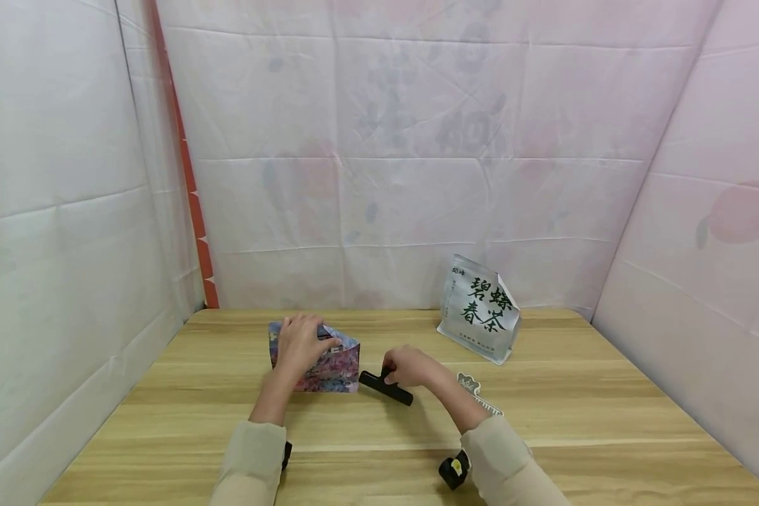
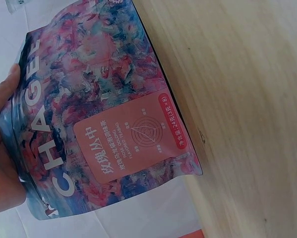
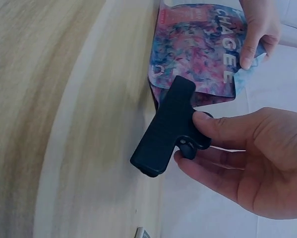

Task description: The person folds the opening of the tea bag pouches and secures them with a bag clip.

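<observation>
My left hand (image 1: 299,343) grips the top edge of a pink-and-blue CHAGEE tea pouch (image 2: 108,74), thumb on its front. The pouch stands on the table left of centre, and a pale blue corner of its top shows beside the hand in the right wrist view. My right hand (image 1: 411,365) pinches a black bag clip (image 3: 163,129) by its handles, thumb on one side and fingers on the other. The clip's long bar is just right of the pouch's lower corner in the head view, close over the wooden table.
A silver tea bag (image 1: 481,313) with green characters stands at the back right. Flat white-and-grey pieces (image 1: 469,383) lie by my right forearm, partly hidden. A black item with a yellow mark (image 1: 454,469) is beside my right sleeve. Pale cloth walls (image 1: 386,176) enclose the table.
</observation>
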Demonstrator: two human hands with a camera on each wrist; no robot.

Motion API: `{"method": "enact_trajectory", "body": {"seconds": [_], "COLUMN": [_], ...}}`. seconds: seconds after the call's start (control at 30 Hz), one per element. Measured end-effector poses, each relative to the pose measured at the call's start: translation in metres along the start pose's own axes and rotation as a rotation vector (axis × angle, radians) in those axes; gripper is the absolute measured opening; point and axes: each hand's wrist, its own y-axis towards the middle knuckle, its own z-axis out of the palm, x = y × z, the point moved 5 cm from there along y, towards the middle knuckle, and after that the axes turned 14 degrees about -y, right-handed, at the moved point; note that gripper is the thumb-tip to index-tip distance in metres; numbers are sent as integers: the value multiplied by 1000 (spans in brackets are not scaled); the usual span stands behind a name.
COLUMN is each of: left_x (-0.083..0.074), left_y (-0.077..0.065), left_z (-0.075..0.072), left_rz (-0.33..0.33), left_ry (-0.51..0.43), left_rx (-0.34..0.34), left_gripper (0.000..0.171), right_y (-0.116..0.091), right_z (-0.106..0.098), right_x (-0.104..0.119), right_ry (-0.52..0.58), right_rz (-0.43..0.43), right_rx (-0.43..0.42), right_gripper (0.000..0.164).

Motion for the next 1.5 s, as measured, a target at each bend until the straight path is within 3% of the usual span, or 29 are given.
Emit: {"method": "enact_trajectory", "body": {"seconds": [0.27,1.0,1.5], "left_x": [1,-1,1], "left_y": [-2,-1,0], "left_z": [0,0,1], "left_rz": [-3,-7,-14], "left_ry": [10,-12,-10], "left_rx": [-10,-13,-13], "left_gripper": [49,48,46], "right_y": [-1,1,6], "right_z": [-10,-31,-37], "right_x": [2,-3,-5], "right_ry": [89,251,438], "right_rz": [-9,101,148], "right_rx": [-89,-339,-527], "right_gripper": [12,18,21]}}
